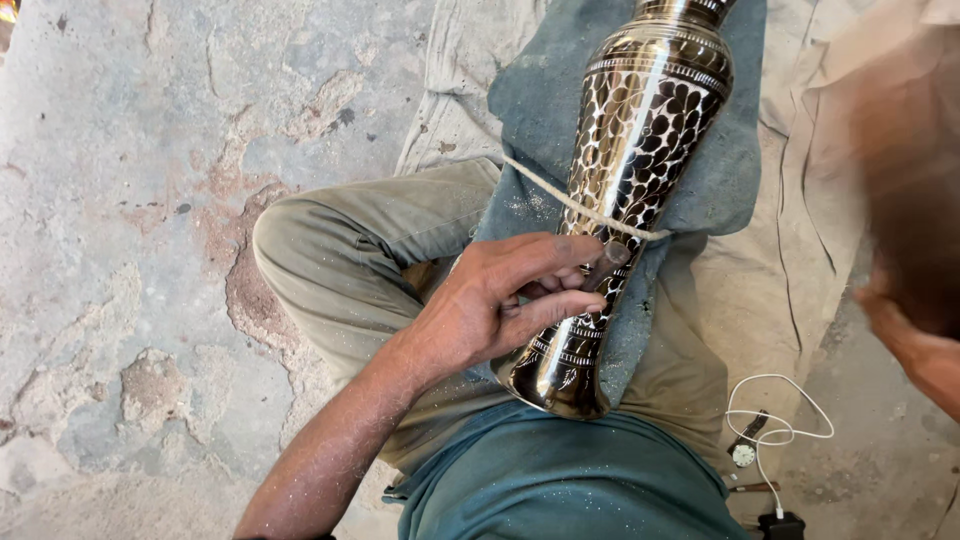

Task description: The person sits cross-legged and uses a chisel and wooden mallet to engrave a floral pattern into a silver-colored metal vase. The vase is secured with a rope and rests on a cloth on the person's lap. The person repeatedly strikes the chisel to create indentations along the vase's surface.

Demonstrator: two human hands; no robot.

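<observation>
The vase [640, 180] was cut off at the top edge; the right hand [915, 340] was blurred, its grip unreadable.

left hand [500, 300] gripping engraved metal vase [640, 150], lap

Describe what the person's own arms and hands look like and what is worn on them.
The left hand and its forearm are bare, with no sleeve, glove, watch or ring in view, and pale dust or fine specks cling to the forearm. The fingertips look grimy. The right hand at the frame's edge is heavily blurred; it seems bare too, but details cannot be made out.
</observation>
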